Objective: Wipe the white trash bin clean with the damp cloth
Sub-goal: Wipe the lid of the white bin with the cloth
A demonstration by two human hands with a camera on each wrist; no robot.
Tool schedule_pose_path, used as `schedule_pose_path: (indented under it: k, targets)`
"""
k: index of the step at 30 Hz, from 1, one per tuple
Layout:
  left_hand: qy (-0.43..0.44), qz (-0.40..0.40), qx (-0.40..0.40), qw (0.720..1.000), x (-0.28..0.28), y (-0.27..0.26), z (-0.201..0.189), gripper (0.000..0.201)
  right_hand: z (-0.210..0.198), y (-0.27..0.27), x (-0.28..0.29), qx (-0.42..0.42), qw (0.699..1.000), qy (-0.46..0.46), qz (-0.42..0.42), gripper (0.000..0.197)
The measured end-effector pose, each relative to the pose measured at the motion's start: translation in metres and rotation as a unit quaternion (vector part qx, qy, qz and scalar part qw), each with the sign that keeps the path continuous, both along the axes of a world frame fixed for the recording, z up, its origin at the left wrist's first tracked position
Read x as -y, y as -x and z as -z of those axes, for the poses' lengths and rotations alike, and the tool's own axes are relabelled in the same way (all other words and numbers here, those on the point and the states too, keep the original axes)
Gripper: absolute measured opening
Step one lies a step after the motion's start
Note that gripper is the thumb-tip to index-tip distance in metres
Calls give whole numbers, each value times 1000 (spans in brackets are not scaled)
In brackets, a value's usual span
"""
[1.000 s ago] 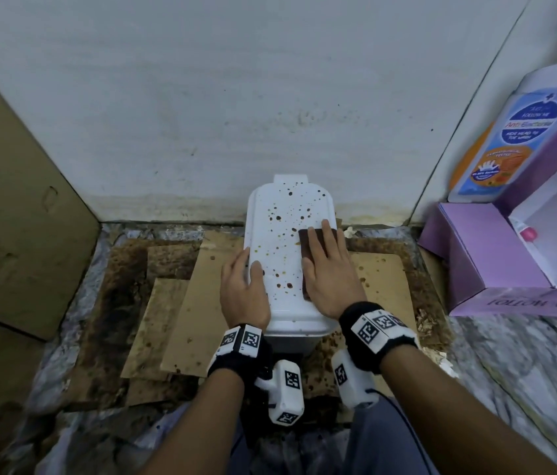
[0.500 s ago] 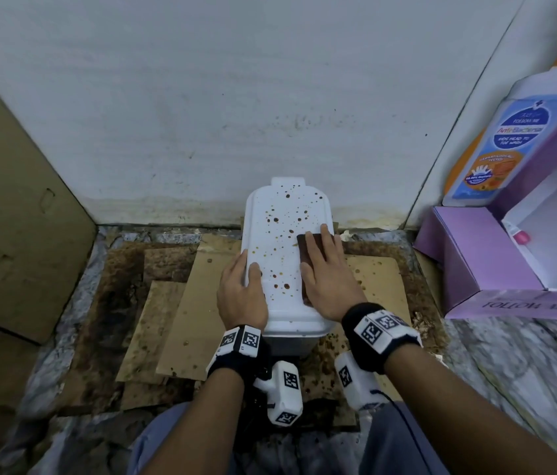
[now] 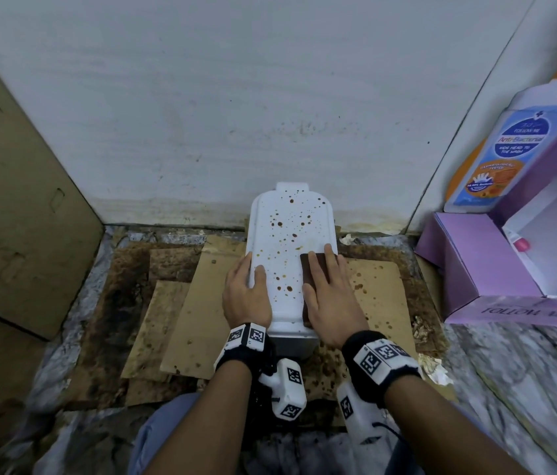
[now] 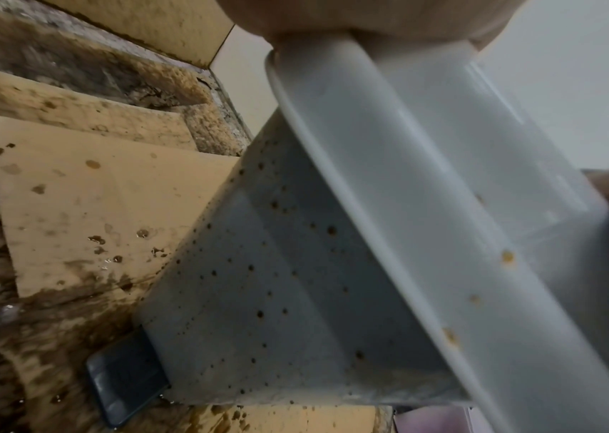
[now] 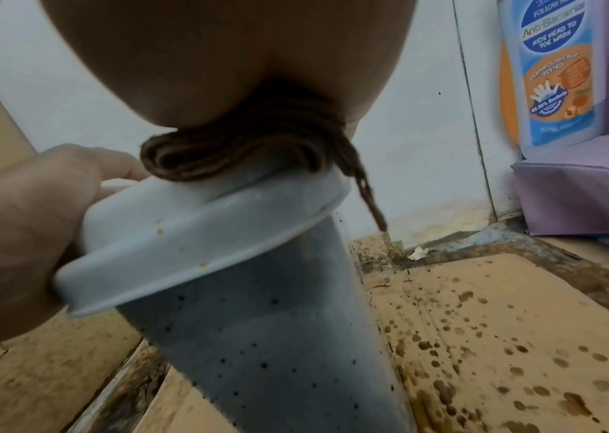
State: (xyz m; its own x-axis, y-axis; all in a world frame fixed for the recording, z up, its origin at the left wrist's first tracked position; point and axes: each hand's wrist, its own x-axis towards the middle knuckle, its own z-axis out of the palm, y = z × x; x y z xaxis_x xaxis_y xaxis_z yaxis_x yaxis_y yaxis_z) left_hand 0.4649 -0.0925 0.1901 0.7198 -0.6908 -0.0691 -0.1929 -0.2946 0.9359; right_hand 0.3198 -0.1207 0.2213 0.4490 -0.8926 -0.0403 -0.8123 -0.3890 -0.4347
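The white trash bin [image 3: 287, 234] stands on the floor against the wall, its lid speckled with brown spots. The bin's side [image 4: 277, 293] is spotted too. My left hand [image 3: 243, 296] grips the lid's left edge, thumb on top and fingers curled under the rim; the right wrist view shows the left hand [image 5: 10, 234] on that rim. My right hand [image 3: 332, 299] lies flat with straight fingers on the folded brown cloth [image 3: 311, 272], pressing it onto the right side of the lid. From below, the cloth [image 5: 229, 152] bunches under the palm and one end hangs over the rim.
Stained cardboard sheets [image 3: 201, 320] cover the wet floor around the bin. A purple box [image 3: 475, 269] and a blue wash bottle [image 3: 499, 149] stand at the right. A cardboard panel [image 3: 13, 200] leans at the left. A dark pedal [image 4: 121, 380] sticks out at the bin's base.
My right hand has slid the cloth a little toward me along the right side of the lid. The left hand has kept its hold on the lid's edge.
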Motion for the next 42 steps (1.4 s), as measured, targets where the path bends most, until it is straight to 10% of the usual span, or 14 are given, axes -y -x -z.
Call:
schedule_pose_path:
  k: [15,23,42]
  targets:
    - [21,58,-150,987,8,-34,-9,18,-11,7,24,-22,997,-56,-57,61]
    - [43,92,-158,982,17,-35,2,49,-17,-3,44,-35,996,-63,-53,62]
    - [65,82,-138,985,18,-36,16,39,-13,-6,43,-29,998,-53,-32,63]
